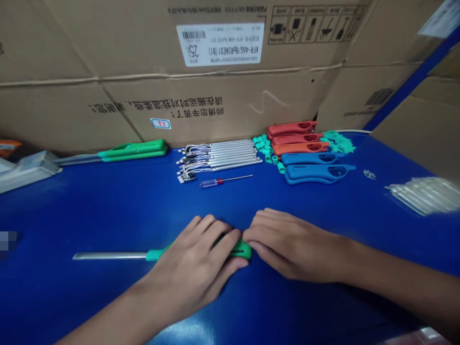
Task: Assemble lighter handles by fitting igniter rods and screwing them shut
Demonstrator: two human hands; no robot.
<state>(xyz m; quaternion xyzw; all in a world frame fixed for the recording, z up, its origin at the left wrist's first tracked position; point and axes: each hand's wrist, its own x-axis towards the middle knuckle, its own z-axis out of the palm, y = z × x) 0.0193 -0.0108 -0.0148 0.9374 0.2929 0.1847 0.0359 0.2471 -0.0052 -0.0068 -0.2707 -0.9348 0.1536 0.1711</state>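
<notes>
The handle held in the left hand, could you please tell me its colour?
The handle is green, seen best in the head view.

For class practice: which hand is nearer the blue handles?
Right: the right hand lies in front of the blue handles, slightly left; the left hand, on the green handle, is farther left.

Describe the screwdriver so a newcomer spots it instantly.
Find the cardboard standing behind the blue table. Near its foot lies a row of silver tubes with wires. The screwdriver lies just in front, nearer the camera; its translucent purple handle and red collar set it apart from the wired tubes.
</notes>
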